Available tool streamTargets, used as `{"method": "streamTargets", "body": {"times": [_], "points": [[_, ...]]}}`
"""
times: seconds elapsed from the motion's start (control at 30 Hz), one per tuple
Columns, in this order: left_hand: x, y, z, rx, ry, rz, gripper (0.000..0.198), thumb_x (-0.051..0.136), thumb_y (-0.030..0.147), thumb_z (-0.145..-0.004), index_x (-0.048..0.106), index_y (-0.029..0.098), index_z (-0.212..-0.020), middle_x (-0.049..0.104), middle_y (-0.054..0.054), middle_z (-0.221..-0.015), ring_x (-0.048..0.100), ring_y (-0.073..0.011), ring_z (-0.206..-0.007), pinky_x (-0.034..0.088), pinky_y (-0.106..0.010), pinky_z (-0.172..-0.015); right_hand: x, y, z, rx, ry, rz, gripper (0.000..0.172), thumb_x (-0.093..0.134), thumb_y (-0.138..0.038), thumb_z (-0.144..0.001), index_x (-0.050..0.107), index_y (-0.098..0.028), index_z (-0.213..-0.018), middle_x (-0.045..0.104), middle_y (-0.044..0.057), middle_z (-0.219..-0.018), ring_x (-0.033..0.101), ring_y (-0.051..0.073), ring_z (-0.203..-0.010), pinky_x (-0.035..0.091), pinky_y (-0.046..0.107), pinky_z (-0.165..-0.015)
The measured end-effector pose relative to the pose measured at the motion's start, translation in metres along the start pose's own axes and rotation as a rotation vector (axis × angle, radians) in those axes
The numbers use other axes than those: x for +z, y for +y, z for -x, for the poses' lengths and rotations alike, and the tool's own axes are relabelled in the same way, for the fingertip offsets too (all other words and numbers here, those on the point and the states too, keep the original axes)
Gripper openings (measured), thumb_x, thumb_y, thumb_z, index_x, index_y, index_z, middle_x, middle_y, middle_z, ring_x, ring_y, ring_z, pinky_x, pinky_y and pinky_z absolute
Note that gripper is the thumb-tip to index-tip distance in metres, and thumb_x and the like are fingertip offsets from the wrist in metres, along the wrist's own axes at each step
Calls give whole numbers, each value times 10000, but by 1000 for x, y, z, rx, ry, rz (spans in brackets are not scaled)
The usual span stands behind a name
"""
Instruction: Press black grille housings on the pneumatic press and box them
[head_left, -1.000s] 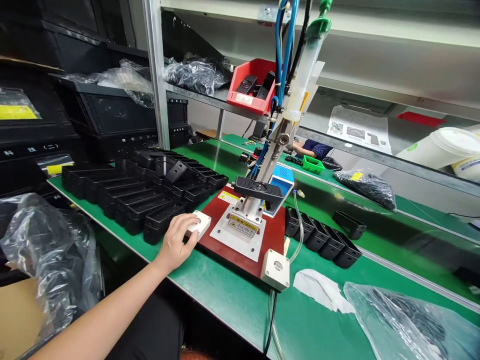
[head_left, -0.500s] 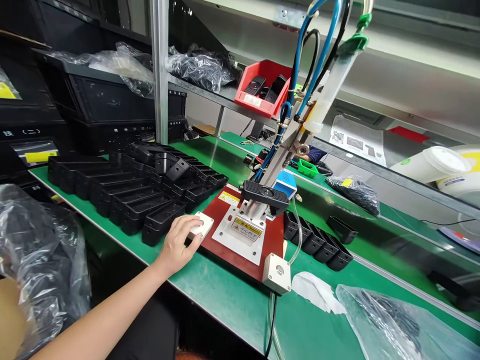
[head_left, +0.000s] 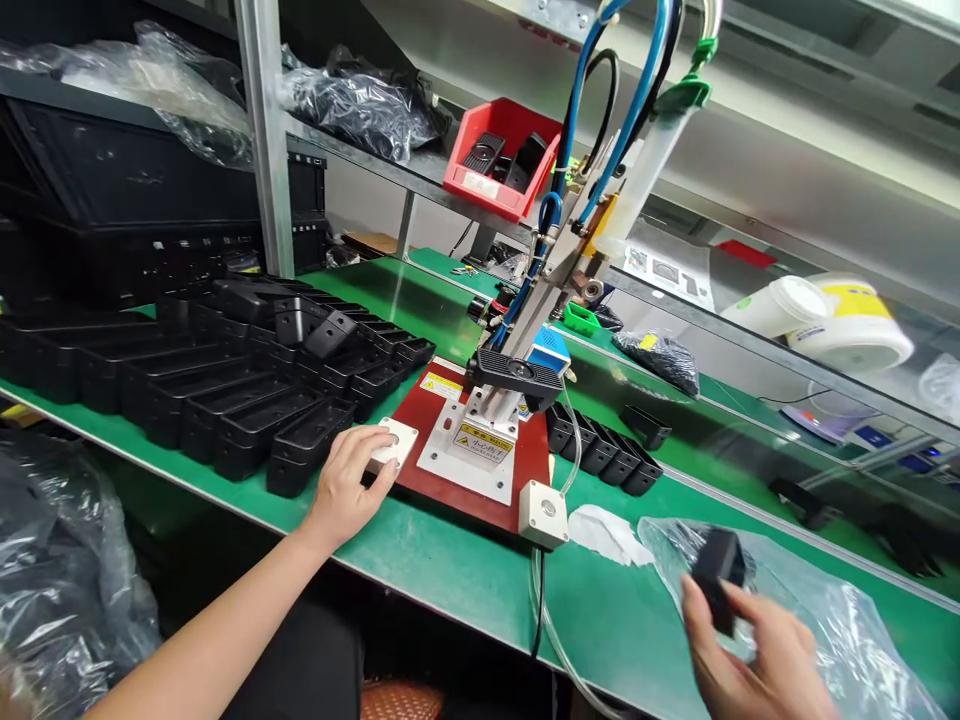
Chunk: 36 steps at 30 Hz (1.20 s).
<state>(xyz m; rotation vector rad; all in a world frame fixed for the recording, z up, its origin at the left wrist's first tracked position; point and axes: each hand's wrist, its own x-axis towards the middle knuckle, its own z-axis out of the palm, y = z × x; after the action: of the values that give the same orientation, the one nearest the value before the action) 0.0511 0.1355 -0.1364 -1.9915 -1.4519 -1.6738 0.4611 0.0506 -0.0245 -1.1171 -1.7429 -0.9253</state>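
My left hand [head_left: 346, 483] rests with curled fingers on the left white button box [head_left: 395, 442] at the corner of the red base plate [head_left: 430, 458]. A second white button box [head_left: 544, 513] sits at the plate's right corner. On the fixture stands a black plastic part [head_left: 516, 372] under the glue syringe [head_left: 643, 165] with blue hoses. My right hand [head_left: 757, 660] is at the lower right, fingers closed on a small black plastic part [head_left: 718, 572], just over a clear plastic bag [head_left: 840, 625] of black parts.
Rows of black plastic housings [head_left: 225, 380] fill the green bench [head_left: 450, 570] to the left. A short row of black parts [head_left: 600, 448] lies right of the fixture, beside a white cloth [head_left: 607, 533]. A red bin [head_left: 501, 160] and bagged parts sit on the shelf. White tubs [head_left: 832, 320] stand far right.
My right hand has come into view at the lower right with a small black part in it. The view has shifted to the right. My left hand stays on the left button box.
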Motion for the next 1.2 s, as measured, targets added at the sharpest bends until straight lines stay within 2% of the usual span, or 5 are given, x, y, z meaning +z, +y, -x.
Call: {"method": "streamTargets", "body": {"times": [0.1, 0.2, 0.53, 0.87, 1.2], "points": [[0, -1, -1, 9, -7, 11, 219, 561, 215, -886, 588, 200, -1103, 629, -85, -1109, 585, -238, -1073, 475, -419, -967, 41, -26, -31, -154, -51, -28, 174, 739, -261, -846, 591, -175, -872, 598, -6, -666, 542, 142, -591, 433, 304, -654], [0, -1, -1, 17, -5, 13, 222, 557, 214, -890, 578, 199, -1111, 623, -89, -1111, 575, -240, -1078, 478, -423, -958, 72, -52, -64, -211, -81, -95, 156, 687, -273, -885, 564, -176, -879, 578, -4, -662, 509, 142, -593, 400, 297, -627], [3, -4, -3, 6, 2, 38, 202, 543, 220, -895, 580, 206, -1093, 621, -87, -1090, 582, -237, -1051, 488, -424, -932, 124, -100, -137, -289, -23, -93, 196, 564, -342, -959, 554, -198, -826, 582, 21, -661, 502, 174, -632, 339, 320, -632], [2, -4, -4, 12, 4, 41, 204, 548, 194, -898, 567, 197, -1101, 602, -88, -1093, 557, -229, -1062, 488, -409, -927, 137, -115, -145, -439, -73, -26, 199, 549, -313, -973, 566, -175, -830, 572, 17, -640, 475, 175, -622, 295, 323, -636], [2, -5, -2, -6, 5, 49, 206, 553, 205, -891, 578, 204, -1096, 612, -82, -1092, 569, -231, -1060, 492, -407, -928, 138, -113, -147, -436, -77, -22, 221, 530, -315, -976, 563, -187, -799, 577, 14, -644, 481, 176, -620, 303, 325, -638]]}}
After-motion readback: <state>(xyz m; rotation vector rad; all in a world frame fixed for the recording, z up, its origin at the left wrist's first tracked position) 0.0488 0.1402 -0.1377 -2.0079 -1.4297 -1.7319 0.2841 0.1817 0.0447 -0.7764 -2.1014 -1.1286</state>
